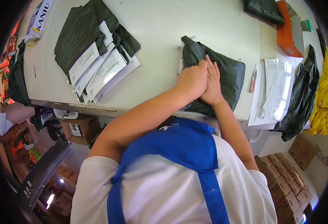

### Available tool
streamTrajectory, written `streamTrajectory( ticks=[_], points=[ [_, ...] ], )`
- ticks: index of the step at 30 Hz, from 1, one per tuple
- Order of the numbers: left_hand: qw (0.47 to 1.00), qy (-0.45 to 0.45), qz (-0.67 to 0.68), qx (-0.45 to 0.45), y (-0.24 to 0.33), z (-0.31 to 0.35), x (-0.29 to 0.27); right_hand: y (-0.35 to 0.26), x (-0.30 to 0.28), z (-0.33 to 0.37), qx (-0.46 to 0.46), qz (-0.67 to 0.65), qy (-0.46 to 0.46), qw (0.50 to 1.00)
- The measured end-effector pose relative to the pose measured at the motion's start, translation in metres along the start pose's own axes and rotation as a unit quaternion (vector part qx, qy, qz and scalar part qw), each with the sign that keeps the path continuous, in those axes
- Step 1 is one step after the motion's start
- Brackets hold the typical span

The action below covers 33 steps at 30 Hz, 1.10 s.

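A filled dark plastic mailing bag [231, 72] lies on the pale worktable in front of me, near its front edge. My left hand [192, 83] rests on the bag's middle with its fingers curled; its fingertips, and whatever they may pinch, are hidden. Pressed against it, my right hand [213, 84] lies along the bag with its fingers stretched out. A crease or flap of the plastic runs up from beneath the hands. A bit of white label shows at the bag's left side.
Several dark mailing bags [78, 41] with white labels [108, 69] are fanned out to the left. On the right are a small cutter [252, 80], paper sheets [272, 93], loose dark plastic [302, 89] and yellow plastic [325, 97]. An orange box [287, 31] stands behind them.
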<state>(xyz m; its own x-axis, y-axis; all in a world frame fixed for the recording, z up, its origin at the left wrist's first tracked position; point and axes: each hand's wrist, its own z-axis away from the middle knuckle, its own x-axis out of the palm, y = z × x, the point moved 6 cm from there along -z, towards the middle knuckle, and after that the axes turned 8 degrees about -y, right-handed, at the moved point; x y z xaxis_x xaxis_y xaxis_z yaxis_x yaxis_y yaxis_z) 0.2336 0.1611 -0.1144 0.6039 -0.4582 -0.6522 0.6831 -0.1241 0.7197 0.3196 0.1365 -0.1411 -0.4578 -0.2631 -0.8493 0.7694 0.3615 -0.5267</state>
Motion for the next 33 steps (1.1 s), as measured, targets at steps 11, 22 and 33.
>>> streamTrajectory(
  ticks=[11,22,33],
  points=[
    [0.987,-0.037,-0.155,-0.015,-0.018,-0.008,0.004,-0.057,-0.028,0.054,-0.084,-0.164,0.091,0.979],
    [0.981,-0.047,-0.186,-0.021,-0.019,-0.007,-0.002,-0.083,-0.012,0.06,-0.171,-0.087,0.062,0.979],
    [0.994,0.107,-0.026,0.022,-0.02,0.125,-0.042,-0.085,-0.023,0.029,-0.032,-0.162,0.125,0.978]
  ],
)
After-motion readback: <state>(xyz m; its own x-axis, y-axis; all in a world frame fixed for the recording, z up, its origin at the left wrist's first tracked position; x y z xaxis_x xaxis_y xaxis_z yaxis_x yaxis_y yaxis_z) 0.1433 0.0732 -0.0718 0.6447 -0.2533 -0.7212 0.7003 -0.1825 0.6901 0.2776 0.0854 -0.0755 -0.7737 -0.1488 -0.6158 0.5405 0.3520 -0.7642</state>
